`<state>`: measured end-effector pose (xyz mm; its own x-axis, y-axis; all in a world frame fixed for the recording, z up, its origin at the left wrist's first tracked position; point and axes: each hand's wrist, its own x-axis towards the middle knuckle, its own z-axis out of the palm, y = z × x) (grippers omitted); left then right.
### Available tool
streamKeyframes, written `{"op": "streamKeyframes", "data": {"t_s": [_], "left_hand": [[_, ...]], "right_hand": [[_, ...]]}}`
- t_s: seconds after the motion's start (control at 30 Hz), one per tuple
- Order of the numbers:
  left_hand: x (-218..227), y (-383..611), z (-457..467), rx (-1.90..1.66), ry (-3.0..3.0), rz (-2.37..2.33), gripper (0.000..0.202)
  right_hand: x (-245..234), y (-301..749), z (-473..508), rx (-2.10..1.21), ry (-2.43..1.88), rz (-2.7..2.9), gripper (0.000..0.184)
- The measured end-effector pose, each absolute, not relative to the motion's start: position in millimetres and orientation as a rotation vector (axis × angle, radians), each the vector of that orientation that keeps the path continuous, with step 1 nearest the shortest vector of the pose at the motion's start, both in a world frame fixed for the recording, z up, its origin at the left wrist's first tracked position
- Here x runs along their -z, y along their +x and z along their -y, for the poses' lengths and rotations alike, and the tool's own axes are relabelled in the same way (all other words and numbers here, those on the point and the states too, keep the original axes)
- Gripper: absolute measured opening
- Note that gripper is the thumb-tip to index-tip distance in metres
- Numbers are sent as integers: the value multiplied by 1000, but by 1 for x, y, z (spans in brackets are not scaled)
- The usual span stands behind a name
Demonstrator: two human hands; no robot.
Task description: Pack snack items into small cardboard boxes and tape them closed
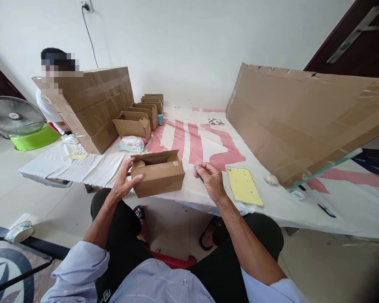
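My left hand [125, 180] is closed on the left end of a small open-topped cardboard box [159, 178], thumb on its near side. The box is at the table's front edge, its flap standing up at the back. To the right of it, apart from the box, my right hand [210, 177] is pinched closed above the cloth. A small dark green bit shows under its fingers, too small to name. A yellow sheet [244, 186] with a scalloped edge lies just right of that hand.
White cloth with pink stripes covers the table [208, 198]. Several open cardboard boxes [134, 124] line up behind a wipes packet [133, 143]. Tall cardboard panels stand at left [97, 105] and right [303, 118]. A person [47, 105] sits beyond the left panel, near a fan [15, 115].
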<state>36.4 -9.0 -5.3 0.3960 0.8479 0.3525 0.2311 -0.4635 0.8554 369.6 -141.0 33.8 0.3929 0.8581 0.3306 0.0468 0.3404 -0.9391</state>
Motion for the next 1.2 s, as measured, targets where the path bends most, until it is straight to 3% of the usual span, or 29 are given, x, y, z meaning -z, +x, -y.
{"op": "streamKeyframes", "data": {"t_s": [0.33, 0.53, 0.7, 0.9, 1.1, 1.2], "left_hand": [[-3, 38, 13, -1073, 2049, -945, 70], [-43, 64, 21, -1065, 2541, -1110, 43], [-70, 113, 17, -884, 2791, -971, 36], [-72, 155, 6, -764, 2850, -850, 31], [-64, 170, -5, -838, 2736, -768, 9], [-61, 173, -10, -846, 2717, -711, 12]], "right_hand": [[-42, 361, 136, -664, -1158, 1127, 33], [-39, 355, 129, -664, -1152, 1157, 33], [-31, 348, 126, -660, -1155, 1168, 30], [-24, 340, 129, -611, -1183, 1230, 21], [-19, 341, 130, -631, -1181, 1214, 20], [-19, 341, 130, -622, -1173, 1195, 22]]}}
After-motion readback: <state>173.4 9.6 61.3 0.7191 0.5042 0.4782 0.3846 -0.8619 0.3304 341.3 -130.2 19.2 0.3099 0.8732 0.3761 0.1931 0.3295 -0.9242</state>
